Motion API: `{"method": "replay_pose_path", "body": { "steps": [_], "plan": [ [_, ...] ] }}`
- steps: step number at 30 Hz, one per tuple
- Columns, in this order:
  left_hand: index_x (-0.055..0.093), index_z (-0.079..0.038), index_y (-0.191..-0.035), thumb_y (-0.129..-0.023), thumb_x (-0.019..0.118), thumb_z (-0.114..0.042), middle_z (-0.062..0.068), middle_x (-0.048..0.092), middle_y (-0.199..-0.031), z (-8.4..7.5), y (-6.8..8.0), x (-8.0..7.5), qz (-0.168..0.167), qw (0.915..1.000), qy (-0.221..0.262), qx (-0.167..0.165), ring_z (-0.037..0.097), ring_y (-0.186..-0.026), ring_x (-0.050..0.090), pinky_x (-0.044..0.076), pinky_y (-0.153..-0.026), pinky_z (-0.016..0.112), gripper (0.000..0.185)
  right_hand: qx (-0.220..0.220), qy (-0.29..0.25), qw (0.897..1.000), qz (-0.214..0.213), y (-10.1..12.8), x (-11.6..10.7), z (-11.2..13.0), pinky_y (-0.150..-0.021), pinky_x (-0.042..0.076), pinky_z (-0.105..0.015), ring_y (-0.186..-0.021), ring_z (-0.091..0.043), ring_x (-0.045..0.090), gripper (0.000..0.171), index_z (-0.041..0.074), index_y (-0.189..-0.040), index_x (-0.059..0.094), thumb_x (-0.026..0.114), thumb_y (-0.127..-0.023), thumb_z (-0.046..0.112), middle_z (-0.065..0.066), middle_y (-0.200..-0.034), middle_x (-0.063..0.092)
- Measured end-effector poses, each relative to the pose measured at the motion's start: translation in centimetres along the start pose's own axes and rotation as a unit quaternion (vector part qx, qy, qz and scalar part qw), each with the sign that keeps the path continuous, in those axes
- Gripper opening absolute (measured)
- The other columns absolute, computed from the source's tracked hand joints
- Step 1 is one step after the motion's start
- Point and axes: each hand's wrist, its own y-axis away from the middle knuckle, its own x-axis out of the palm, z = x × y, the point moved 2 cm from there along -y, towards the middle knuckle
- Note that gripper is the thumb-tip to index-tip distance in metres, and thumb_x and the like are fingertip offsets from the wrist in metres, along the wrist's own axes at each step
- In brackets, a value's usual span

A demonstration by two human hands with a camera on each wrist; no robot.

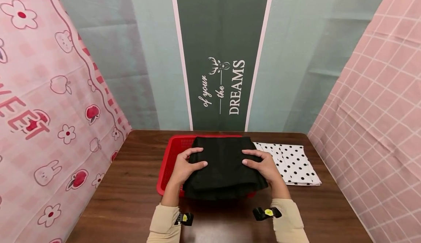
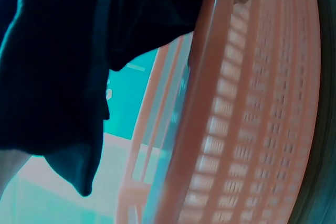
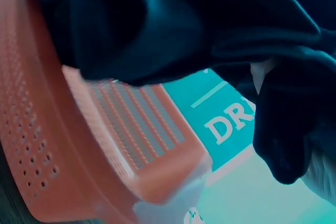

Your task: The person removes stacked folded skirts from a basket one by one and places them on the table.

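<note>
Currently both hands are on a folded black cloth [image 1: 225, 166] that sits over a red basket [image 1: 171, 159]. Left hand [image 1: 185, 166] grips the cloth's left edge: thumb lies across the top, fingers curl around the side. Right hand [image 1: 263, 166] does the same on the right edge, thumb on top pointing inward, fingers wrapped over the side. Cloth spans the space between the two hands and hides most of the basket; only the basket's left wall and far rim show beyond the left hand. Wrist views show dark fabric hanging just above the perforated basket wall [image 2: 252, 129], whether touching cannot be told; same from the other side [image 3: 121, 129].

Just beyond the right hand, to its outer side, a white cloth with black dots [image 1: 291, 162] lies flat on the dark wooden table [image 1: 131, 192], close to the black cloth's right corner. Beige sleeves [image 1: 164, 224] cover both forearms.
</note>
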Motion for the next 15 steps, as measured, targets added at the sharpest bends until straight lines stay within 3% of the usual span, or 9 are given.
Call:
{"method": "replay_pose_path", "body": {
  "steps": [7, 15],
  "plan": [
    [0.063, -0.008, -0.118, -0.074, 0.079, -0.008, 0.012, 0.061, -0.111, 0.2, -0.2, 2.7, 0.007, 0.9996, -0.008, -0.027, 0.026, -0.09, 0.061, 0.051, -0.076, 0.036, 0.047, -0.006, 0.007, 1.0, -0.022, 1.3, -2.5, -0.3, -0.071, 0.051, -0.03, -0.093, -0.017, 0.062, 0.04, -0.002, -0.116, 0.063, 0.074, -0.08, 0.009, -0.006, -0.112, 0.063],
    [0.062, 0.002, -0.116, -0.075, 0.076, -0.001, 0.017, 0.06, -0.111, -2.4, 0.6, 5.6, 0.024, 0.9997, 0.004, -0.006, 0.025, -0.09, 0.061, 0.05, -0.077, 0.034, 0.044, -0.001, 0.017, 0.999, -0.032, 2.6, -5.0, -0.5, -0.066, 0.053, -0.032, -0.086, -0.018, 0.064, 0.042, -0.003, -0.12, 0.061, 0.073, -0.081, 0.008, 0.002, -0.109, 0.063]
  ]
}}
